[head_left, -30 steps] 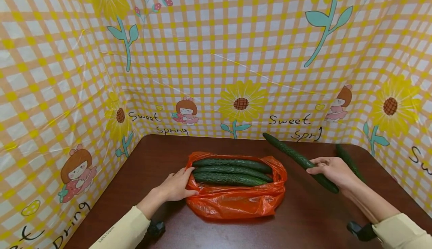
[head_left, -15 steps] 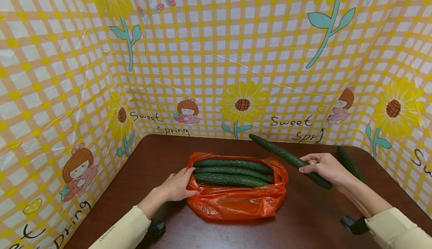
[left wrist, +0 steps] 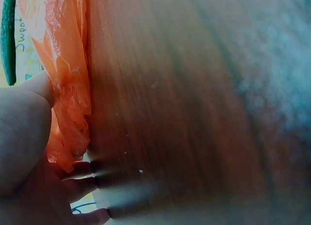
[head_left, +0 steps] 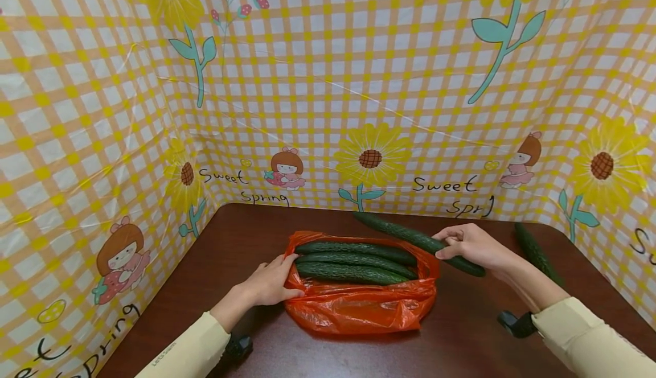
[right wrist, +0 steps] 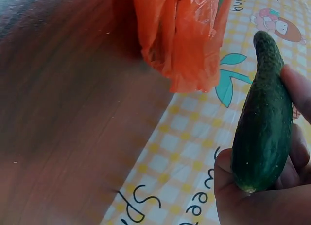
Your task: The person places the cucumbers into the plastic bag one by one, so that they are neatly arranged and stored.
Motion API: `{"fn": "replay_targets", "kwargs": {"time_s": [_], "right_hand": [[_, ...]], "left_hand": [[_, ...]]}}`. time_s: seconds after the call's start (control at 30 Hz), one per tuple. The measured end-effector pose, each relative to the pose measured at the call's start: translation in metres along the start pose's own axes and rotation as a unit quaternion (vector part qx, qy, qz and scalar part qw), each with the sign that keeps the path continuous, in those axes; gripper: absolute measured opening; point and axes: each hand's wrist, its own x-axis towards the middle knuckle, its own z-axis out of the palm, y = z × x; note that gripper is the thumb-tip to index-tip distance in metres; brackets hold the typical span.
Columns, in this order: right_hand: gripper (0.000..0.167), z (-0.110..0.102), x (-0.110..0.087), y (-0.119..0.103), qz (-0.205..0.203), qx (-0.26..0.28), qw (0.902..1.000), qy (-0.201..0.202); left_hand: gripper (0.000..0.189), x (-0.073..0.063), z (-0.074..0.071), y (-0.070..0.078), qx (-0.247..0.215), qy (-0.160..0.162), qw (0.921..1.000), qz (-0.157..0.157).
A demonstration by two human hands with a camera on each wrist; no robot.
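Note:
An orange-red plastic bag [head_left: 359, 309] lies on the table with its mouth open upward. Inside, several dark green cucumbers [head_left: 353, 272] lie side by side. My left hand [head_left: 269, 281] holds the bag's left edge between thumb and fingers; the left wrist view shows some fingers [left wrist: 80, 188] reaching past the crumpled plastic toward the table. My right hand [head_left: 474, 247] grips another cucumber [head_left: 405, 233] near its right end. That cucumber is raised and slants over the bag's back right corner, with its far tip beyond the bag. The right wrist view shows its blunt end close up.
One more cucumber [head_left: 535, 253] lies on the brown table [head_left: 241, 224] at the right, behind my right forearm. A checked cloth [head_left: 318, 110] with sunflowers and cartoon figures rises at the back and on both sides.
My right hand has moved left with its cucumber, from right of the bag to over its back right corner. The left hand and the bag have stayed in place.

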Motion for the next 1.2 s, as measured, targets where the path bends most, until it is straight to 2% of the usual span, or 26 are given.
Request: {"fn": "replay_targets", "kwargs": {"time_s": [0.27, 0.7, 0.97, 1.2], "right_hand": [[0.047, 0.003, 0.013, -0.01, -0.013, 0.005, 0.9993, -0.034], [0.046, 0.014, 0.035, -0.025, -0.034, -0.008, 0.9977, -0.058], [0.047, 0.023, 0.051, -0.035, -0.041, 0.008, 0.9953, -0.087], [0.039, 0.033, 0.064, -0.038, -0.05, -0.006, 0.9942, -0.095]], "left_hand": [[0.092, 0.001, 0.0, 0.0, 0.004, -0.001, 1.0, -0.002], [0.092, 0.001, -0.001, 0.001, 0.006, -0.004, 1.0, -0.001], [0.091, 0.0, -0.001, 0.002, 0.012, 0.003, 0.9999, 0.005], [0.091, 0.0, -0.001, 0.002, 0.008, 0.002, 1.0, 0.002]]}}
